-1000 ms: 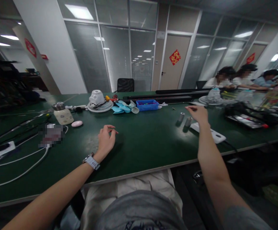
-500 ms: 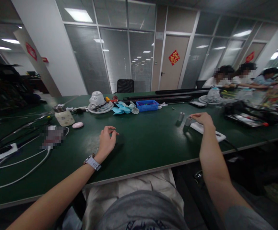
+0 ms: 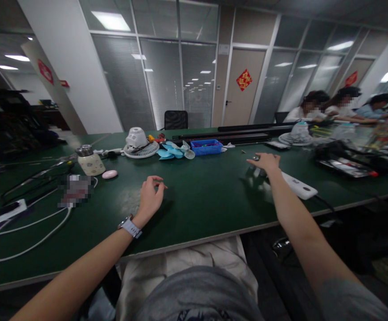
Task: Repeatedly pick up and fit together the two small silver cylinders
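My right hand (image 3: 266, 161) reaches over two small silvery cylinders that look like batteries. Its fingers are stretched out and apart, and the top of the far cylinder (image 3: 255, 158) shows beside them. The hand partly covers both cylinders, so I cannot tell whether it touches them. Just right of that wrist lies a long white device (image 3: 300, 186) with a dark cable. My left hand (image 3: 152, 196) rests at the near left of the green table (image 3: 194, 200), its fingers loosely curled with a gap to the thumb. I see nothing held in it.
A blue tray (image 3: 206, 148), light-blue fan blades (image 3: 173, 151) and a white fan part (image 3: 138, 143) stand at the back. A cream bottle (image 3: 91, 162), a pink oval object (image 3: 110, 174) and white cables are on the left. Other people (image 3: 310, 109) sit at the far right.
My right hand has moved left, from the near cylinder to over both, and its fingers have spread from a pinch. My left hand has stayed in place.
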Demonstrator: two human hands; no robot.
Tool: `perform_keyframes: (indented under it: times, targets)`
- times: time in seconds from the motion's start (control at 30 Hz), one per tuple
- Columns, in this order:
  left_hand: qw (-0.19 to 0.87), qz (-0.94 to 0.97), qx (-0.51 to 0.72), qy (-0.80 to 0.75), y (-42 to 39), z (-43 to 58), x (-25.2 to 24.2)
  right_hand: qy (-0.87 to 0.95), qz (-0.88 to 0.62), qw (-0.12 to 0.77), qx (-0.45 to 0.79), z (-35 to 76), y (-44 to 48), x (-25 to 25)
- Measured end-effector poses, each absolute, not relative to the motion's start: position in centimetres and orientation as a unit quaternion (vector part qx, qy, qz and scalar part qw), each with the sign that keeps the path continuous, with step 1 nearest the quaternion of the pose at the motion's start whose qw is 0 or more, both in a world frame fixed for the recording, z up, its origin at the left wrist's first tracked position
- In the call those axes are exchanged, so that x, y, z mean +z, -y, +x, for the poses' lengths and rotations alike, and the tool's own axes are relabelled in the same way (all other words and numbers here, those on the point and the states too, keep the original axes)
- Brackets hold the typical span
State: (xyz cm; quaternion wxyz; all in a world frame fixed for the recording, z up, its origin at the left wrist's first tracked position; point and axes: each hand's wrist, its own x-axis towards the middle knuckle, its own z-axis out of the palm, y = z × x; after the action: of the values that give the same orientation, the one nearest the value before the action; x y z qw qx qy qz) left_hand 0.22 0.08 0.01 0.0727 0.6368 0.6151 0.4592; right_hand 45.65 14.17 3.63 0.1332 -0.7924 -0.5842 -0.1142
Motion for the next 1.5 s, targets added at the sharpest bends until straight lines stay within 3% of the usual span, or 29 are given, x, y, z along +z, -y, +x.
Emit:
perform_keyframes:
  times: [0.1,0.37,0.57,0.8,1.0,1.2,1.5]
  targets:
    - [0.064,0.641,0.457,-0.613,-0.2,0.2,-0.1,0.583,-0.799,0.097,-0.114,45.8,-15.6,2.8]
    - [0.063,0.658,0.453,-0.598,-0.4,0.2,-0.4,0.645,-0.742,0.138,-0.121,44.0,-14.7,2.7]
    - [0.052,0.694,0.478,-0.536,0.1,0.6,-0.4,0.834,-0.498,0.237,-0.03,32.2,-9.5,2.6]
    - [0.142,0.711,0.506,-0.467,1.2,1.6,0.2,0.911,-0.293,0.281,0.068,21.6,-3.1,2.3]
    - [0.205,0.694,0.52,-0.455,1.2,1.6,0.8,0.913,-0.285,0.285,0.068,19.8,-2.6,1.9]
    - [0.143,0.636,0.566,-0.504,0.0,0.6,0.4,0.91,-0.28,0.3,0.066,19.9,-2.6,1.4]
    - [0.223,0.683,0.413,-0.559,-1.1,-0.7,-1.6,0.927,-0.268,0.263,0.016,20.1,-2.3,1.5]
